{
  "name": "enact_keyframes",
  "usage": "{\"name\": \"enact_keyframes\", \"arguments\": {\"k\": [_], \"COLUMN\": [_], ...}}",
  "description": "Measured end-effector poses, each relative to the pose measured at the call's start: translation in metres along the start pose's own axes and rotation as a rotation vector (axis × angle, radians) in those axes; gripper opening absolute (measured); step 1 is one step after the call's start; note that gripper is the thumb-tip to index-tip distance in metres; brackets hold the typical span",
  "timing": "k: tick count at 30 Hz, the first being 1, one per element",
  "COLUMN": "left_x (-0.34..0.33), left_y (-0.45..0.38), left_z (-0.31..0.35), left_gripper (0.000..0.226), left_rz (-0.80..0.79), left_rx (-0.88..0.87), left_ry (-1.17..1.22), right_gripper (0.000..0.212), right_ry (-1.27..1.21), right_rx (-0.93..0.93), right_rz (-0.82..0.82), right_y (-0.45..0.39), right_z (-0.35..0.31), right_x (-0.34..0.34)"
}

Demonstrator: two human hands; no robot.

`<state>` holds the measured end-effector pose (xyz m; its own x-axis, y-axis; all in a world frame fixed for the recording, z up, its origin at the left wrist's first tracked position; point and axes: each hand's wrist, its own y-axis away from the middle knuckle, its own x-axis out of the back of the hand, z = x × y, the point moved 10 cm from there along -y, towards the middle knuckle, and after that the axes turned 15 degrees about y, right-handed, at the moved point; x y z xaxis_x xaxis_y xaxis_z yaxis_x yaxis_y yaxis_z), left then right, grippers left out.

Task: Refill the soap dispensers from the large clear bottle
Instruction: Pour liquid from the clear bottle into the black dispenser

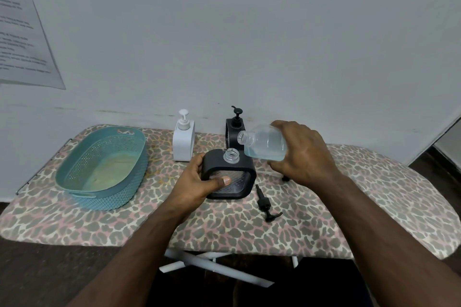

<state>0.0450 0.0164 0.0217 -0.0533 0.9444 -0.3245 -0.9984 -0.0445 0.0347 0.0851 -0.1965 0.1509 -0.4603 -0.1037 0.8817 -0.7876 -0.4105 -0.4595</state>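
Observation:
A black square dispenser (243, 174) stands mid-table with its clear threaded neck (231, 155) uncapped. My left hand (199, 182) grips its left side, thumb across the ribbed front. My right hand (303, 152) holds the large clear bottle (265, 144) tilted on its side, pale blue liquid inside, its open mouth pointing left just above and right of the dispenser's neck. No liquid stream is visible. The removed black pump (265, 204) lies on the table to the right. A white dispenser (183, 139) and a second black dispenser (234, 129) stand at the back, pumps fitted.
A teal perforated basket (74, 169) sits on the left of the leopard-print board (374, 194). The wall rises directly behind the dispensers, with a printed sheet (22, 32) taped at upper left. White folding legs (214, 266) show below the front edge.

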Motion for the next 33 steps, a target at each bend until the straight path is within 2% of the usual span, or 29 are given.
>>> {"name": "enact_keyframes", "arguments": {"k": [15, 33], "left_x": [-0.007, -0.008], "left_y": [-0.003, -0.003], "left_z": [0.013, 0.011], "left_gripper": [0.059, 0.056], "left_rz": [0.006, 0.001], "left_rx": [-0.026, -0.023], "left_ry": [0.002, 0.0], "right_gripper": [0.081, 0.077], "right_ry": [0.141, 0.19], "right_rx": [0.055, 0.105], "right_rz": [0.078, 0.114], "right_y": [-0.011, -0.015], "right_z": [-0.002, 0.0], "right_x": [0.014, 0.013]}}
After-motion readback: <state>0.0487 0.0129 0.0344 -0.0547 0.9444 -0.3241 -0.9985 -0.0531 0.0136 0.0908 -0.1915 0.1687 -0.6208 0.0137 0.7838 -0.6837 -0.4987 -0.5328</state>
